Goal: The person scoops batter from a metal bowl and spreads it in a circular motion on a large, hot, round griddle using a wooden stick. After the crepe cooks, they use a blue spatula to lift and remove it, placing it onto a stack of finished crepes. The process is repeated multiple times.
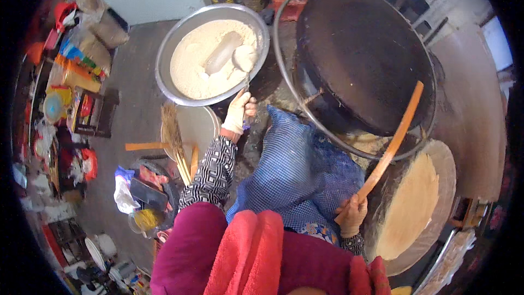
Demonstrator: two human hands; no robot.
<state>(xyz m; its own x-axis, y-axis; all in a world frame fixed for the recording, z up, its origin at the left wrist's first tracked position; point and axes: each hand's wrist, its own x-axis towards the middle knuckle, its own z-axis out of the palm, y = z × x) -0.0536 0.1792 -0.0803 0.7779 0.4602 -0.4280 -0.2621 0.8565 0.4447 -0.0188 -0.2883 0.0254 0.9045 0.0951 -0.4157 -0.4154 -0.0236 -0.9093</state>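
My left hand [239, 110], in a pale glove, grips the handle of a metal ladle [245, 58] whose bowl is full of pale batter. The ladle rests over a large metal basin [163, 78] of the same thick batter [188, 57], where a smooth hollow shows. In my right hand [353, 215], also gloved, is a long curved wooden scraper [395, 143], its far end raised over the near right edge of a big round dark griddle [360, 57]. A metal ring [282, 65] surrounds the griddle. At the right, thin tan flatbread [409, 209] lies on a round tray [448, 180].
Left of my arm, a straw brush [174, 131] and wooden tools lie across a pale bowl [204, 121]. Near them are a dark phone [148, 194] and a cup [141, 221]. Bags and a small wooden stool [96, 112] stand farther left. Blue checked cloth [282, 159] covers my lap.
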